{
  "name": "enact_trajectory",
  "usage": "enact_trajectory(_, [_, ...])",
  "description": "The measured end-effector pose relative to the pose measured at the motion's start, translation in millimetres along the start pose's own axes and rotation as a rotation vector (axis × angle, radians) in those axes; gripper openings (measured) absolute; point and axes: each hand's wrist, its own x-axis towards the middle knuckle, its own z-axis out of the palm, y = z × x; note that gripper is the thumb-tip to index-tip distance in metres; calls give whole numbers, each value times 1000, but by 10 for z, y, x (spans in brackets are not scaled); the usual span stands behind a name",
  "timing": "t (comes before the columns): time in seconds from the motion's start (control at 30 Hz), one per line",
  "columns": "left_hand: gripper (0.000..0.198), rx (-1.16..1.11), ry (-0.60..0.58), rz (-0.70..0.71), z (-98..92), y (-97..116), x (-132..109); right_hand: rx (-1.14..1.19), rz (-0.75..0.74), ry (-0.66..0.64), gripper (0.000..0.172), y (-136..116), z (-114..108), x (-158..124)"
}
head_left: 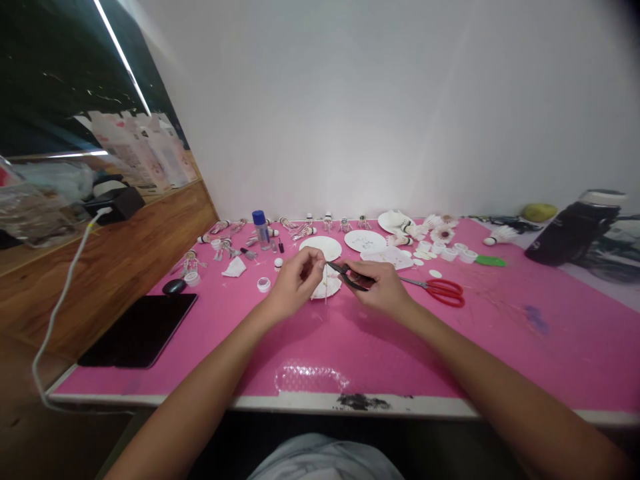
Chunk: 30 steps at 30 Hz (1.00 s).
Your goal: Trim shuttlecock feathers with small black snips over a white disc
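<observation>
My left hand (299,280) is closed in a pinch on a thin pale stick (326,293), which hangs down below the fingertips and looks like a stripped feather shaft. In my right hand (383,287) is a pair of black pliers (350,275), whose tip reaches the top of the stick beside my left fingers. Under both hands lies a white paper disc (334,288) with small scraps on it. Red-handled scissors (444,292) rest just right of my right hand. Behind are more white discs (365,241) and several shuttlecocks (328,221), some cut down.
A black tablet (140,330) and a black mouse (174,287) lie on the left of the pink table (310,353). A blue-capped bottle (261,230) stands at the back. On the right are small white tubs (467,255), a green piece (491,261) and a dark flask (575,227).
</observation>
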Motion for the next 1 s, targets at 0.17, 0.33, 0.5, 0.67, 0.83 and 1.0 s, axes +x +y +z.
enact_trajectory(0.17, [25, -62, 0, -35, 16, -28, 3, -30, -20, 1, 27, -5, -7, -5])
enact_trajectory(0.33, [28, -104, 2, -56, 25, -32, 6, -26, -29, 12, 24, 4, 0, -10])
enact_trajectory(0.5, [29, -86, 26, -60, 29, -8, -2, -9, -21, 24, 28, -8, 5, -5])
enact_trajectory(0.67, [25, -124, 38, -41, 43, -17, -11, 7, -16, 46, 29, -14, 18, -17])
enact_trajectory(0.83, [21, -134, 85, 26, 33, -43, -10, -9, -36, 123, 30, 11, 29, -23])
enact_trajectory(1.0, [18, -176, 150, 73, 30, -38, -19, 10, -39, 178, 29, -7, 28, -12])
